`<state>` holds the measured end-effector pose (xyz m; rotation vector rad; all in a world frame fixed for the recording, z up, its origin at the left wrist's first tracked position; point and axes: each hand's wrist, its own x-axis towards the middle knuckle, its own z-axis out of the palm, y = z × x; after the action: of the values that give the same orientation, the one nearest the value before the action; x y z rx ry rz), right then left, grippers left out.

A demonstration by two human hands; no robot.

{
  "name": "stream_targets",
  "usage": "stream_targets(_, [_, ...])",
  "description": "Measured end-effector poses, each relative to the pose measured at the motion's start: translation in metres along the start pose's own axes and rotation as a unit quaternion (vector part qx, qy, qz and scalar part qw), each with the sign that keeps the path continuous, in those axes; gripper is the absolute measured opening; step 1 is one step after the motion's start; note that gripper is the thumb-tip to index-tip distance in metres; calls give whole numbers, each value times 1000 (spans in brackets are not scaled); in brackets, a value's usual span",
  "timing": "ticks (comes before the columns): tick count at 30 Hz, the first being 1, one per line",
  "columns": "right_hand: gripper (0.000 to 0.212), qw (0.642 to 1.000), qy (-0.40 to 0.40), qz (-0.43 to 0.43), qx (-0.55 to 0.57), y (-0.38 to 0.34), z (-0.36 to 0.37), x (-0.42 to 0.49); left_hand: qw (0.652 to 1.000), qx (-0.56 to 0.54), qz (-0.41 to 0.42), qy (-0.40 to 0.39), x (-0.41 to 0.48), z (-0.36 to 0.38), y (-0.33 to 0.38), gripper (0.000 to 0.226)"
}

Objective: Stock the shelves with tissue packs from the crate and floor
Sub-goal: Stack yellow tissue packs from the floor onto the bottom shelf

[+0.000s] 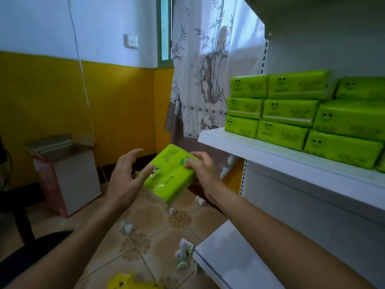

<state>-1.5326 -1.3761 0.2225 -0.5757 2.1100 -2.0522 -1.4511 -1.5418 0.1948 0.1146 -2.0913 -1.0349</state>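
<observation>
The right hand point(203, 170) curls over the right end of a green pack point(168, 182), gripping it. The left hand point(125, 180) is spread wide, one fingertip touching the pack's left side. The pack hangs tilted in the air, just left of the shelf's point(270, 156) left front corner. Stacked packs point(289, 110) stand 3 high on the shelf

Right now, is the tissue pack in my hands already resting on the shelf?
No, the right hand grips the tissue pack in the air, to the left of the shelf and not touching it.
</observation>
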Motion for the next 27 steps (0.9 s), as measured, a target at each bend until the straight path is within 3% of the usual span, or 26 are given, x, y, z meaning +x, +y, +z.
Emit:
stream_targets(4, [47, 999, -2, -42, -21, -44, -8, -8, 985, -71, -21, -158, 20, -14, 37, 88])
stream_targets(7, [30, 995, 14, -79, -67, -75, -22, -9, 963, -152, -7, -223, 36, -6, 70, 77])
stream_targets(11, [39, 959, 107, -167, -202, -106, -44, -9, 954, -215, -10, -207, 69, 10, 103, 62])
stream_targets(15, [57, 889, 194, -254, -327, -115, -69, -21, 976, -188, -17, -105, 97, 46, 125, 59])
stream_targets(19, [83, 855, 197, -218, -427, -113, -93, -40, 971, -230, -46, -36, 103, 84, 167, 53])
stream_targets(22, [85, 837, 247, -220, -436, -116, -117, -50, 952, -293, -7, -88, 98, 105, 193, 64])
stream_targets(24, [80, 829, 286, -237, -417, -120, -138, -59, 927, -344, 36, -146, 88, 117, 207, 58])
stream_targets(27, [75, 813, 327, -245, -415, -130, -173, -79, 925, -300, 154, -177, 75, 131, 221, 76])
